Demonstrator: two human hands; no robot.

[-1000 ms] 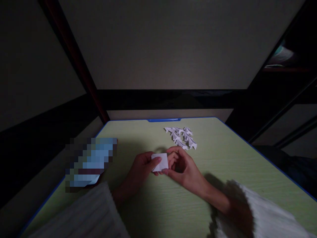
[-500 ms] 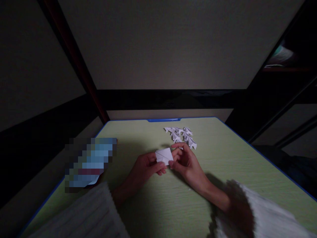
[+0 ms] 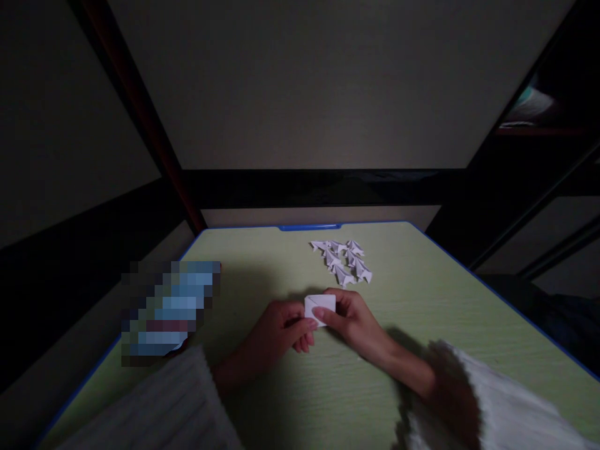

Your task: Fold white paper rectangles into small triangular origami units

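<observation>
A small folded piece of white paper (image 3: pixel 327 302) is held up between my two hands, a little above the table. My right hand (image 3: pixel 354 315) pinches it, with the thumb lying across its front face and the fingers behind. At its lower left corner, my left hand (image 3: pixel 285 325) is closed on the edge between thumb and curled fingers. One slanting crease shows near the paper's upper left. Beyond my hands, several folded white paper figures (image 3: pixel 342 275) with pointed parts lie grouped on the table.
The pale green table (image 3: pixel 262 400) has a blue rim and a blue handle-like strip (image 3: pixel 310 227) at its far edge. On the left lies a pixelated bluish object (image 3: pixel 171 312). A light panel (image 3: pixel 300 87) stands behind the table, and a dark shelf (image 3: pixel 544 131) is at the right.
The folded paper has turned more level and shifted slightly right and down. My right thumb has moved onto its front face, and the right fingers have gone behind it.
</observation>
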